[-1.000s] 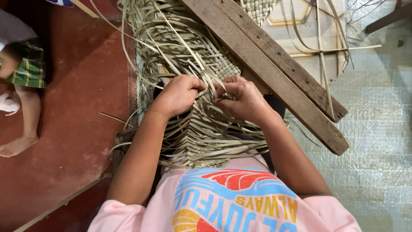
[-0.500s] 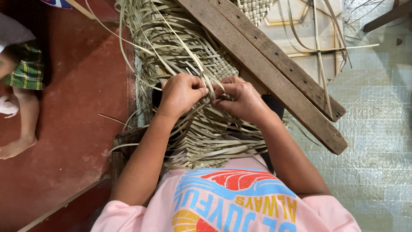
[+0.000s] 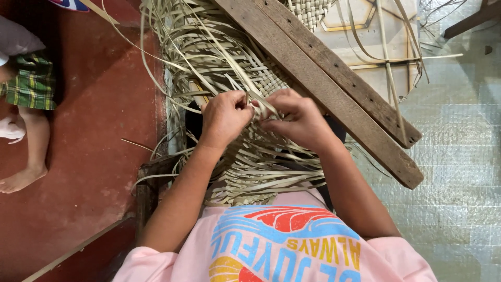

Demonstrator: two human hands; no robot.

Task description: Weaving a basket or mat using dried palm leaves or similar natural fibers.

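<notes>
— What's in hand?
— Weaving: left hand (image 3: 225,116) and right hand (image 3: 296,119) have fingers pinching a pale strip (image 3: 263,110) on the half-woven mat (image 3: 250,156) over the lap, beside a plank (image 3: 334,78).
— What does it call for?
— Likely tucking it under, pulled snug.

Red floor (image 3: 88,156), pale woven matting (image 3: 459,172)

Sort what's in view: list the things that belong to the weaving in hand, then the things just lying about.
In the work:
left hand and right hand, both pinching pale leaf strips
half-woven mat under them

Lying about:
wooden planks across the mat's far part
small woven piece at the top
loose strips on the white panel
another person's bare leg on the red floor
</notes>
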